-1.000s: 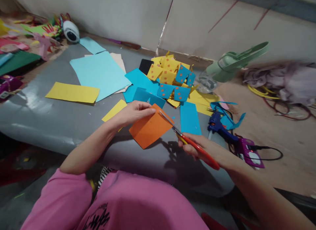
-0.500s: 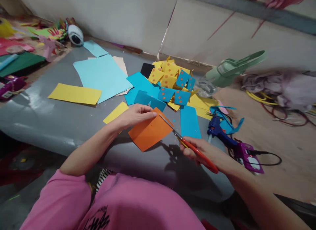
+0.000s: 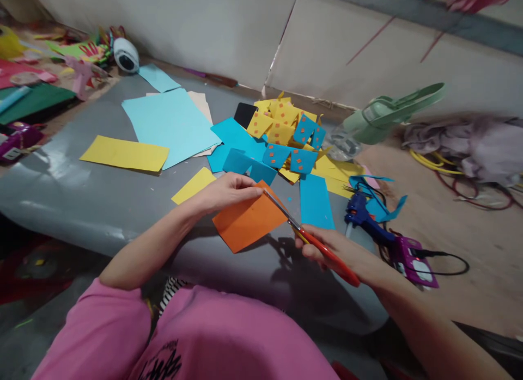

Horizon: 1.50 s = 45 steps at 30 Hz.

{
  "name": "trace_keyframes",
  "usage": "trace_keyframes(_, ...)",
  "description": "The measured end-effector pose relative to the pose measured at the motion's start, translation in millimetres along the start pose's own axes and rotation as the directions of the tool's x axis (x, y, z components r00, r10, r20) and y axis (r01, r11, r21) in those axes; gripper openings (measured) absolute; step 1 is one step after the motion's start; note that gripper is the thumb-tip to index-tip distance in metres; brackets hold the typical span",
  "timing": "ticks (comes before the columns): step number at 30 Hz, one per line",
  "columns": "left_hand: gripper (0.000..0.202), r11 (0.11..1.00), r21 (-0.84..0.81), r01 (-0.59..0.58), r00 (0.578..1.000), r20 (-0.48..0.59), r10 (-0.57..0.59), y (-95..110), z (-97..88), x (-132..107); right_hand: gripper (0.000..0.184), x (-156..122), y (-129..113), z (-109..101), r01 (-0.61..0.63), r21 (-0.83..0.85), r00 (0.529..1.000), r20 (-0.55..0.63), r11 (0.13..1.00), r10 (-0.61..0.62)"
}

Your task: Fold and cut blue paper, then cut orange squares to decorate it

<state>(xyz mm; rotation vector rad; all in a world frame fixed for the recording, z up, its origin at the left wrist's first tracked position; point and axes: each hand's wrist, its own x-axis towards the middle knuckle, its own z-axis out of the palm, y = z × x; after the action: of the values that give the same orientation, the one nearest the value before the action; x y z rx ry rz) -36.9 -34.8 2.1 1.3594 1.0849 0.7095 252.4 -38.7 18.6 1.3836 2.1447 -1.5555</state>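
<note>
- Pinching an orange rectangular paper sheet [image 3: 248, 222] near its top corner, between thumb and fingers of the left hand [image 3: 232, 191], close to the front edge of the glossy grey worktop [image 3: 73, 200].
- Gripping red-handled metal scissors [image 3: 333, 258] with fingers of the right hand [image 3: 318, 245] curled around the handles, blades laid along the sheet's upper right side, tips just beside the left thumb.
- Lying toward the right edge: a bright blue paper rectangle [image 3: 316, 201].
- Heaped toward the back edge: folded yellow and blue paper pieces with orange squares [image 3: 281, 134].
</note>
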Motion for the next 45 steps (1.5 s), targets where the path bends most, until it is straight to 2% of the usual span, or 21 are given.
trace_keyframes(8,0.030,1.000,-0.010,-0.005,1.000,-0.013,0.005,1,0.6,0,0.058,2,4,3,-0.016,0.072,1.000,0.010,0.997,0.016)
trace_keyframes(13,0.033,0.999,-0.044,-0.005,0.999,0.035,0.006,0,1.8,1,0.060,3,0,4,-0.022,0.014,1.000,-0.015,1.000,0.022)
trace_keyframes(23,0.034,0.999,-0.018,-0.044,0.999,0.020,0.045,-9,2.6,5,0.061,0,-19,5,-0.077,0.003,0.996,-0.040,0.997,0.077)
trace_keyframes(29,0.032,0.999,-0.047,-0.023,0.999,0.021,0.024,-8,3.9,4,0.058,0,-24,4,-0.081,-0.020,0.995,-0.056,0.997,0.080)
trace_keyframes(34,0.030,1.000,-0.022,-0.020,1.000,0.013,0.021,-7,3.8,4,0.057,2,-22,5,-0.073,0.005,0.997,-0.036,0.997,0.073)
trace_keyframes(45,0.034,0.999,0.050,0.001,0.998,0.059,-0.004,-4,2.7,3,0.051,4,-25,6,-0.106,-0.047,0.993,-0.066,0.993,0.102)
